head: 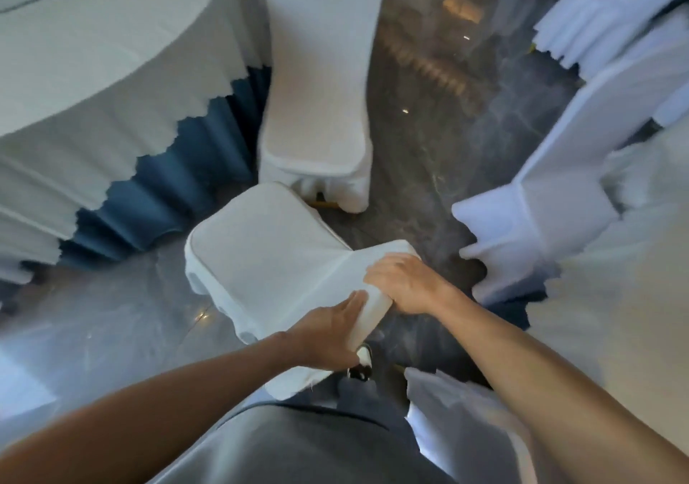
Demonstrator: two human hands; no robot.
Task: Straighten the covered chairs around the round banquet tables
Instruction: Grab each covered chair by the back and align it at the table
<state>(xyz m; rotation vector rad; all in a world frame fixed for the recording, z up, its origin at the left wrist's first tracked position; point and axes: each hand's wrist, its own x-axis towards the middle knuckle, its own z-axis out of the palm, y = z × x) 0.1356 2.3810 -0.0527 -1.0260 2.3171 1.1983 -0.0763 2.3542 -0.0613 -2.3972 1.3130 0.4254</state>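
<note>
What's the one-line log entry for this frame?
step: straightening chair | left hand: grips chair back | right hand: grips chair back top | chair seat: faces table

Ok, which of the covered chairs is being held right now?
The near chair at centre: the left hand and right hand grip the top of its backrest. The chair beyond it and the chair at right go untouched.
</note>
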